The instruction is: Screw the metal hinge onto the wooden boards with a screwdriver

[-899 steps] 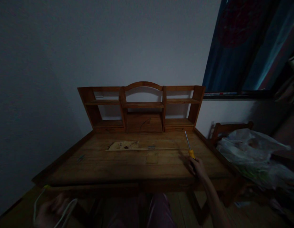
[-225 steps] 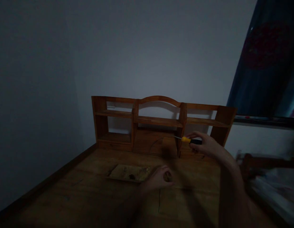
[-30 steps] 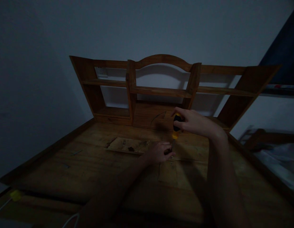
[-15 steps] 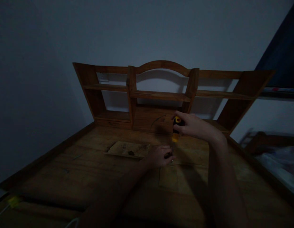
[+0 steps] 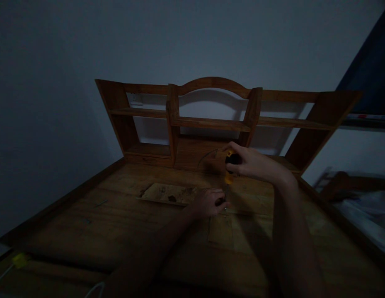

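Note:
A screwdriver (image 5: 228, 178) with a yellow and black handle stands nearly upright, its shaft pointing down at the wooden desktop. My right hand (image 5: 246, 161) is closed around the handle from above. Low on the wood, my left hand (image 5: 209, 202) has its thumb and fingers curled together at the lower end of the shaft. What they pinch is mostly hidden; a small shiny bit (image 5: 225, 209) shows just below the fingertips. Under it lies a small flat wooden piece (image 5: 221, 231). Left of my left hand is a worn wooden board (image 5: 164, 194) with a dark hole.
A wooden shelf unit (image 5: 211, 123) stands at the back against the wall. Thin metal pieces (image 5: 100, 204) lie on the left of the desktop (image 5: 117, 231). At the front left are a yellow object (image 5: 20, 260) and a white cable (image 5: 97, 288). The light is dim.
The screwdriver handle has turned slightly in my right hand, which has shifted a little. My left hand stays at the shaft's lower end. The view has moved very slightly.

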A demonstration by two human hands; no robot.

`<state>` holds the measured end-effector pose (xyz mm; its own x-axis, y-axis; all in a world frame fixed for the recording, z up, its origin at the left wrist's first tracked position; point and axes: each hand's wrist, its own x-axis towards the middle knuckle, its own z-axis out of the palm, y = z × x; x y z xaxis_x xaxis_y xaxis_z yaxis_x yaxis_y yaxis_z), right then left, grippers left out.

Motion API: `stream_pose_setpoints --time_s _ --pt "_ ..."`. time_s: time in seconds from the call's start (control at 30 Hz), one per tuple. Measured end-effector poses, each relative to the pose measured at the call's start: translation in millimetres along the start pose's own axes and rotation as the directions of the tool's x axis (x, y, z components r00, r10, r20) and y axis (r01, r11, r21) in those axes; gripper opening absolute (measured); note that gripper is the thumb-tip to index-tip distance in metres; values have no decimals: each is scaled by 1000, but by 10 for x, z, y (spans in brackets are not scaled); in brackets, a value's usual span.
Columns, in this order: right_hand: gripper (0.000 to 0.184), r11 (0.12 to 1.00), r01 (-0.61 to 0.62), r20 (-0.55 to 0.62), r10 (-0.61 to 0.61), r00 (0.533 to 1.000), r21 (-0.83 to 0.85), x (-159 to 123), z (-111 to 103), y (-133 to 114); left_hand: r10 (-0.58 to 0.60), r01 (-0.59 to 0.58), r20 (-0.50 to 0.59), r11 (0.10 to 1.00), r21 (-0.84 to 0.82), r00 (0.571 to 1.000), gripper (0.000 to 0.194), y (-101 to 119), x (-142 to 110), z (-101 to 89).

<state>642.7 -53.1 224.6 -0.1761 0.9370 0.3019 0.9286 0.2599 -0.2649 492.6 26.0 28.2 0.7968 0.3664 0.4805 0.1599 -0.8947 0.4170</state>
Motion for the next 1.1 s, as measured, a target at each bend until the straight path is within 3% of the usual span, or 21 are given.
stream_pose_setpoints --time_s 0.27,0.57,1.1 --pt "27 998 -24 -18 23 1000 -50 34 51 59 10 -10 -2 1000 0 1000 19 -3 0 1" --pt "37 999 -23 5 24 1000 -28 21 7 -34 9 -9 -18 1000 10 1000 22 -1 -1 3" --pt "44 1000 15 6 -15 1000 0 -2 -19 47 6 -6 -3 1000 14 1000 22 4 -1 -13"
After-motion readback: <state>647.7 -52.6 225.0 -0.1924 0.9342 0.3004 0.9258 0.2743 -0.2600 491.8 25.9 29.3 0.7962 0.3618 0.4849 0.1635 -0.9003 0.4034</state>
